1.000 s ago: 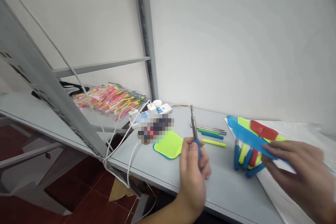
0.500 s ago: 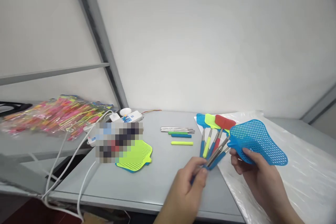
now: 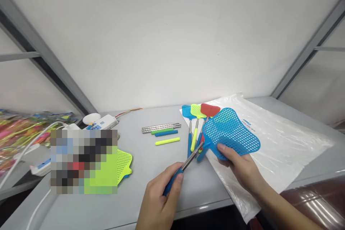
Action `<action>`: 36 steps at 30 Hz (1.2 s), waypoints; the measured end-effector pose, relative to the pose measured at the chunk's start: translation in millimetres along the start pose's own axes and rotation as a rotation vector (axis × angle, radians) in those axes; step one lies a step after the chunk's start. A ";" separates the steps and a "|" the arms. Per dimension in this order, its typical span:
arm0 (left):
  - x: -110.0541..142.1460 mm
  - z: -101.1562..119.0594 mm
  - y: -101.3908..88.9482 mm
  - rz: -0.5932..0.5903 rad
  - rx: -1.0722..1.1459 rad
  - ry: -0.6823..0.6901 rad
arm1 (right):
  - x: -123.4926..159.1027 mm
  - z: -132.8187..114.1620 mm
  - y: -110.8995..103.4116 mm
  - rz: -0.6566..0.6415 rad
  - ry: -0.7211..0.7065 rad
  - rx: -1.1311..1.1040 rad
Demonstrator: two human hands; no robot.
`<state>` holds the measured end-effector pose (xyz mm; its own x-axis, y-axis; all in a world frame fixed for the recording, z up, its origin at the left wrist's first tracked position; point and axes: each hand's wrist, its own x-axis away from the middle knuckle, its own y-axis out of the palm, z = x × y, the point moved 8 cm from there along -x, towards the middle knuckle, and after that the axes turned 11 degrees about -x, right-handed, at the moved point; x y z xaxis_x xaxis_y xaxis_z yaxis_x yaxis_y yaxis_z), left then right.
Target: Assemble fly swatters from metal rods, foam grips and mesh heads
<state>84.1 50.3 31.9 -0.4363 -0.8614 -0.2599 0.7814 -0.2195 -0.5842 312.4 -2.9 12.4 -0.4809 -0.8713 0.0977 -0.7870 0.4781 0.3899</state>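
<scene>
Blue plastic swatter head (image 3: 230, 133) is gripped in the right hand (image 3: 239, 165), fingers (image 3: 222, 147) pressed on its lower edge, held above a clear plastic bag (image 3: 272, 143). Left hand (image 3: 159, 201) is closed around a steel rod (image 3: 191, 158) with a blue grip. Rod tip is at the neck of the held head, touching or just beside it; cannot tell if it's seated.

Three finished swatters lie just past the hands on the bag's near corner, heads blue (image 3: 187, 110), yellow-green (image 3: 197, 110) and red (image 3: 209, 109), handles partly behind the held head. On the grey table (image 3: 205, 190), left of them: bare steel rods (image 3: 161, 128), plus green (image 3: 162, 131), blue (image 3: 166, 133) and yellow (image 3: 167, 141) grips. Further left: yellow-green swatter head (image 3: 124, 161), partly under a pixelated patch, and a power strip (image 3: 102, 123) with white cables (image 3: 27, 151).
</scene>
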 end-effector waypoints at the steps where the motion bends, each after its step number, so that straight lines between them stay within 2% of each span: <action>1: -0.1 1.6 0.6 -0.010 0.000 0.007 | 0.3 1.0 2.4 -0.024 0.016 -0.003; 4: -0.8 5.4 1.5 -0.037 -0.030 0.017 | -1.7 -2.2 6.1 -0.048 0.006 -0.044; 10: -0.8 8.0 3.0 -0.087 -0.081 0.027 | -6.0 -22.3 16.8 -0.181 -0.138 -0.178; 14: -1.2 10.8 2.6 -0.095 -0.081 0.029 | -6.8 -21.0 6.0 -0.097 -0.156 -0.119; 21: -2.9 15.6 2.4 -0.088 -0.062 0.051 | -9.2 -15.5 -12.6 0.021 -0.110 0.020; 28: 0.3 14.9 1.8 -0.076 -0.106 0.102 | -11.0 -19.7 -10.5 -0.051 -0.090 0.080; 32: 1.5 15.4 2.4 -0.075 -0.145 0.122 | -8.7 -19.1 -10.9 -0.073 -0.038 0.117; 36: 1.5 17.2 3.7 -0.056 -0.165 0.110 | -6.2 -16.8 -2.9 -0.151 0.018 0.120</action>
<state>94.1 40.3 42.6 -0.5299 -0.7930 -0.3006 0.6749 -0.1797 -0.7157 324.1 -0.7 26.1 -0.3480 -0.9354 0.0629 -0.8906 0.3508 0.2894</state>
